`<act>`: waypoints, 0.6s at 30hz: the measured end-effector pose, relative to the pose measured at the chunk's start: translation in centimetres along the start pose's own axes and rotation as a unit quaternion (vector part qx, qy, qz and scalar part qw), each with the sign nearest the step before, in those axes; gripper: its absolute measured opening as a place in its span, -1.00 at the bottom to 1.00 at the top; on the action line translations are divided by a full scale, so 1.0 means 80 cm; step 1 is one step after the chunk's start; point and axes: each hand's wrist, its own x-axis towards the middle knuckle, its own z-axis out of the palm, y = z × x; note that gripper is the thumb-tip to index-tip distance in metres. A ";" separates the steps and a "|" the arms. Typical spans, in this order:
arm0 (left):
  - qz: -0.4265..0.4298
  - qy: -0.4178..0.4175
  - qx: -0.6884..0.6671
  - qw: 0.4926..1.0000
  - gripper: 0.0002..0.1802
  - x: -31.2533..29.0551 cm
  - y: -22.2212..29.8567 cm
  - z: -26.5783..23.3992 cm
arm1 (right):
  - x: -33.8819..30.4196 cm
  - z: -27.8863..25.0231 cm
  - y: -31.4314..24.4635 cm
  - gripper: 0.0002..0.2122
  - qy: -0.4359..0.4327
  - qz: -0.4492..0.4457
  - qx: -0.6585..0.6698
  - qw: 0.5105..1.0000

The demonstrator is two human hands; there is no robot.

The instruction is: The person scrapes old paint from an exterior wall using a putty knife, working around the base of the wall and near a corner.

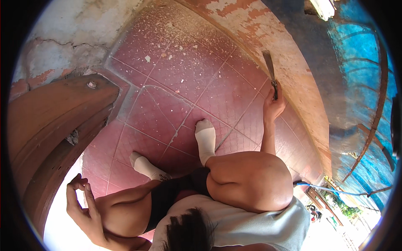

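Observation:
My right hand (274, 104) is closed round the dark handle of a putty knife (269, 62). Its narrow blade widens toward the tip and points away from me, close to the peeling wall (289, 54) on the right; I cannot tell whether it touches the plaster. On the left, beside my bent knee, my left hand (86, 211) is raised with its fingers loosely curled. A gap shows between thumb and fingers, and nothing is visible in them.
Pale paint flakes (147, 58) and dust lie over the red tiled floor (167, 108). A brown wooden frame (63, 113) stands at the left, next to a cracked wall (67, 46). Blue sheeting (360, 54) hangs at the far right. My socked feet (205, 138) rest on the tiles.

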 end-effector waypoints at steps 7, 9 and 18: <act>-0.009 0.017 0.019 1.000 -0.87 -0.010 0.010 -0.004 | 0.014 0.025 -0.023 -0.72 -0.061 0.050 -0.036 0.996; -0.008 0.012 0.009 1.000 -0.87 -0.007 0.009 -0.006 | 0.005 0.023 -0.012 -0.73 -0.032 0.034 0.007 0.999; -0.025 0.026 0.002 0.999 -0.87 -0.019 0.015 -0.009 | 0.047 0.058 -0.074 -0.73 -0.075 0.015 -0.033 0.996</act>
